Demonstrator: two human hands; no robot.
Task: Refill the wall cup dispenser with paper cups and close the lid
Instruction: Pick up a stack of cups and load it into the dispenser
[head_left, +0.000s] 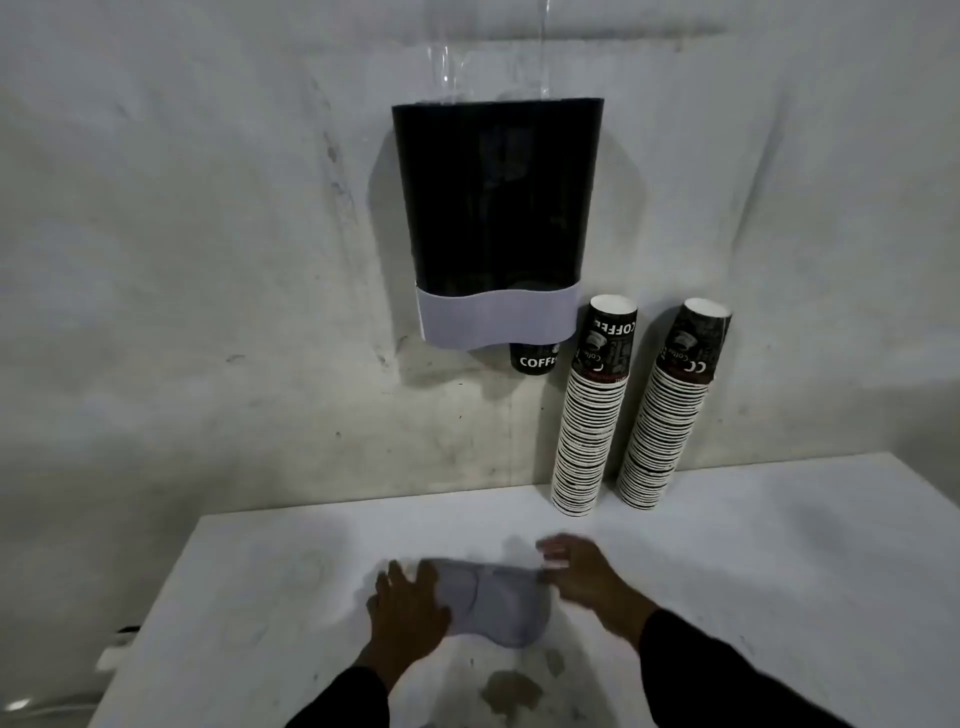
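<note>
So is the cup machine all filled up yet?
Not yet. The dispenser has its top open, and one cup pokes out underneath. Both hands, left hand and right hand, are on the grey lid lying on the table. Two tall cup stacks lean on the wall, unloaded. Loading and closing remain.
</note>
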